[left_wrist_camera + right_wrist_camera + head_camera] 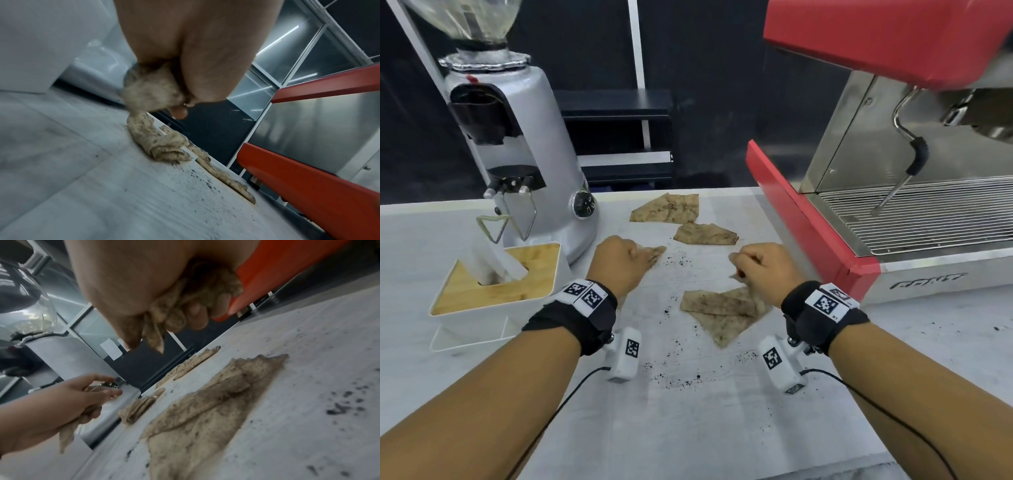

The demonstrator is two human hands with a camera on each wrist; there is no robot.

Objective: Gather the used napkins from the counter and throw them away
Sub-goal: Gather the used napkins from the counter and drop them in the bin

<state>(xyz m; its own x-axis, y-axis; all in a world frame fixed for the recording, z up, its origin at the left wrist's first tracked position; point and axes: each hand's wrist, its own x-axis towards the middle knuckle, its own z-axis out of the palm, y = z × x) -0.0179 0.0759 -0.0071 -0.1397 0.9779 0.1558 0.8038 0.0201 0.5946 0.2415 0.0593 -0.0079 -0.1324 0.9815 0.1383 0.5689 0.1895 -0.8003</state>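
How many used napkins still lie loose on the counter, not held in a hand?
3: the far napkin near the back edge, the middle napkin just before it, and the near napkin beside the right hand. Each hand holds more.

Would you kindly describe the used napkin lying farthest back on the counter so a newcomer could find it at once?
Start at the silver coffee grinder on the left and the red espresso machine on the right. Between them, near the counter's back edge, lies a flat brown stained napkin. Unlike the others, it lies farthest from both hands, untouched.
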